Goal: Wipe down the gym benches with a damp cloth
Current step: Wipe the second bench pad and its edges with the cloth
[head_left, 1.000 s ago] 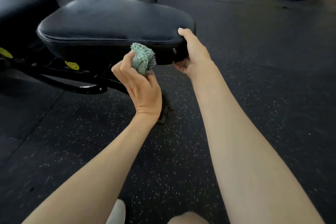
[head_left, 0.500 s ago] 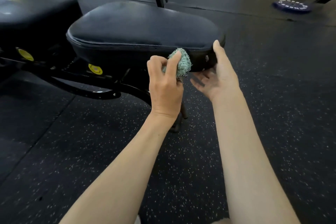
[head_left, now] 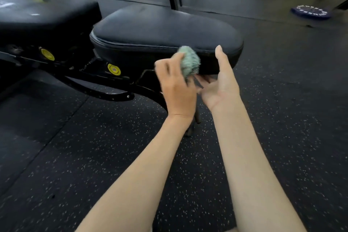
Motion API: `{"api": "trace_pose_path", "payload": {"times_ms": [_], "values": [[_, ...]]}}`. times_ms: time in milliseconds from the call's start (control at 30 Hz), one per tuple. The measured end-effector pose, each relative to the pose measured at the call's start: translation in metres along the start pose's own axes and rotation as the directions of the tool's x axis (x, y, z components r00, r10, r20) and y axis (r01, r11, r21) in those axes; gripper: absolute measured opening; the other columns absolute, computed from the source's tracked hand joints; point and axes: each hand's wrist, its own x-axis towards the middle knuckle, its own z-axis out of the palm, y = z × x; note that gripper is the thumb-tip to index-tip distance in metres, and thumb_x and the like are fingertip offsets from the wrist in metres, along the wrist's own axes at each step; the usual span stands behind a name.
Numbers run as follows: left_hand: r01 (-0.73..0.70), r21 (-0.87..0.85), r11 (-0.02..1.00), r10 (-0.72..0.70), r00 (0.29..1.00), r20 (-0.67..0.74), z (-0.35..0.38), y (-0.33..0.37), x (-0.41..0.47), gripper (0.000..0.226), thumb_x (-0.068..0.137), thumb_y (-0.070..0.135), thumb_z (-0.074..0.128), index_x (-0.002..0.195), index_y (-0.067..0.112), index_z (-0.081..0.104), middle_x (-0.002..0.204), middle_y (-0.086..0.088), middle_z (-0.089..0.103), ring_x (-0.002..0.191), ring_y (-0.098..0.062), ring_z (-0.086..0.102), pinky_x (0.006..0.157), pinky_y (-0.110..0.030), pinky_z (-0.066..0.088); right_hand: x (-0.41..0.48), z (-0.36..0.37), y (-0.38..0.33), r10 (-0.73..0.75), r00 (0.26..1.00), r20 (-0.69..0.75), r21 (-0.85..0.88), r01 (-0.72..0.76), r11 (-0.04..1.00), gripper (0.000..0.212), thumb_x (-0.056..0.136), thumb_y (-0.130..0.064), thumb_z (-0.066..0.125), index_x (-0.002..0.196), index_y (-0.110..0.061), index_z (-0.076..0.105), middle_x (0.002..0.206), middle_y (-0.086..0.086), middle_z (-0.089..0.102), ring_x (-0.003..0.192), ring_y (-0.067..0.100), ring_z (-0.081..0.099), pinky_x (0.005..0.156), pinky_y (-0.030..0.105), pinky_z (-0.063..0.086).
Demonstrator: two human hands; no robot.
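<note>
Speckled gym floor [head_left: 75, 156] lies under a black bench [head_left: 165, 30]. Left hand [head_left: 177, 88] grips a green cloth [head_left: 189, 62] against its edge; right hand [head_left: 221, 83] is open, palm up, holding nothing

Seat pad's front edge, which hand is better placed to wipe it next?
Left, probably. The left hand grips the green cloth at the edge of the seat pad; the right hand is open beside it, holding nothing.

Cloth [head_left: 188, 60] maybe touching seat pad [head_left: 165, 28] near side.
</note>
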Motion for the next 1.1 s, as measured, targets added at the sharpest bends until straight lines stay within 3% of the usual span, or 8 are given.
{"api": "trace_pose_path", "payload": {"times_ms": [67, 200, 267, 333, 533, 700, 867, 1100], "values": [[-0.073, 0.023, 0.997, 0.07, 0.994, 0.085, 0.004, -0.002, 0.001, 0.051, 0.065, -0.018, 0.055, 0.111, 0.003, 0.057, 0.099, -0.013, 0.044, 0.09, -0.025, 0.047, 0.077, -0.033, 0.05, 0.0, 0.0, 0.002, -0.024, 1.0, 0.007, 0.024, 0.024, 0.999, 0.028, 0.084, -0.031, 0.072, 0.101, -0.013, 0.06, 0.11, 0.013, 0.064, 0.094, 0.026, 0.066, 0.085, 0.042, 0.057], [-0.129, 0.087, 0.988, 0.122, 0.99, 0.076, -0.007, -0.017, 0.011, 0.048, 0.066, -0.015, 0.052, 0.109, 0.005, 0.056, 0.095, -0.017, 0.047, 0.088, -0.024, 0.044, 0.076, -0.023, 0.043, 0.005, 0.007, 0.007, -0.057, 0.992, -0.111, -0.188, 0.035, 0.981, 0.054, 0.08, -0.04, 0.075, 0.121, -0.017, 0.05, 0.133, 0.008, 0.051, 0.121, 0.026, 0.053, 0.099, 0.047, 0.044], [-0.121, 0.087, 0.989, 0.119, 0.992, 0.035, -0.016, -0.029, 0.017, 0.045, 0.069, -0.01, 0.048, 0.11, 0.009, 0.051, 0.095, -0.017, 0.046, 0.087, -0.023, 0.043, 0.077, -0.025, 0.044, 0.005, 0.012, 0.012, -0.171, 0.956, -0.238, -0.367, 0.075, 0.927, 0.1, 0.076, -0.048, 0.077, 0.15, -0.017, 0.018, 0.152, 0.007, 0.027, 0.135, 0.027, 0.036, 0.105, 0.047, 0.036], [-0.095, 0.103, 0.99, 0.096, 0.995, -0.011, -0.025, -0.041, 0.022, 0.047, 0.069, -0.011, 0.05, 0.11, 0.012, 0.048, 0.095, -0.018, 0.045, 0.088, -0.022, 0.042, 0.079, -0.023, 0.043, 0.005, 0.015, 0.022, -0.395, 0.886, -0.242, -0.561, 0.204, 0.802, 0.117, 0.074, -0.049, 0.077, 0.153, -0.02, -0.004, 0.158, 0.007, 0.003, 0.143, 0.029, 0.018, 0.112, 0.049, 0.029], [0.004, 0.134, 0.991, 0.014, 0.991, -0.131, -0.04, -0.054, 0.031, 0.043, 0.069, -0.012, 0.048, 0.11, 0.003, 0.055, 0.099, -0.006, 0.035, 0.09, -0.021, 0.043, 0.084, -0.02, 0.041, 0.015, 0.001, 0.049, -0.849, 0.525, 0.057, -0.878, 0.432, 0.208, 0.101, 0.077, -0.052, 0.071, 0.152, -0.011, 0.019, 0.159, 0.019, 0.004, 0.147, 0.034, 0.007, 0.116, 0.059, 0.008], [0.277, 0.073, 0.958, -0.235, 0.905, -0.353, -0.053, -0.056, 0.041, 0.046, 0.066, -0.019, 0.044, 0.107, -0.003, 0.058, 0.1, -0.007, 0.035, 0.093, -0.021, 0.044, 0.087, -0.026, 0.043, 0.019, -0.004, 0.058, -0.793, 0.39, 0.468, -0.863, 0.394, -0.315, 0.079, 0.084, -0.047, 0.065, 0.149, -0.018, 0.032, 0.16, 0.017, 0.013, 0.147, 0.032, 0.007, 0.113, 0.057, 0.0], [-0.087, 0.179, 0.98, 0.102, 0.992, -0.076, -0.036, -0.045, 0.019, 0.054, 0.063, -0.017, 0.044, 0.109, 0.011, 0.05, 0.096, -0.02, 0.045, 0.094, -0.024, 0.04, 0.089, -0.03, 0.041, 0.026, -0.003, 0.065, -0.719, 0.374, 0.586, -0.804, 0.381, -0.457, 0.066, 0.087, -0.032, 0.062, 0.146, -0.018, 0.037, 0.159, 0.012, 0.022, 0.147, 0.028, 0.013, 0.112, 0.059, -0.001], [-0.051, 0.173, 0.984, 0.07, 0.992, -0.106, -0.056, -0.072, 0.041, 0.056, 0.066, -0.016, 0.039, 0.109, 0.018, 0.045, 0.096, -0.018, 0.042, 0.089, -0.028, 0.043, 0.082, -0.024, 0.041, 0.024, 0.004, 0.083, -0.651, 0.311, 0.693, -0.716, 0.4, -0.572, 0.056, 0.097, -0.031, 0.049, 0.149, -0.015, 0.034, 0.157, 0.007, 0.027, 0.147, 0.022, 0.017, 0.113, 0.05, -0.009]]}}
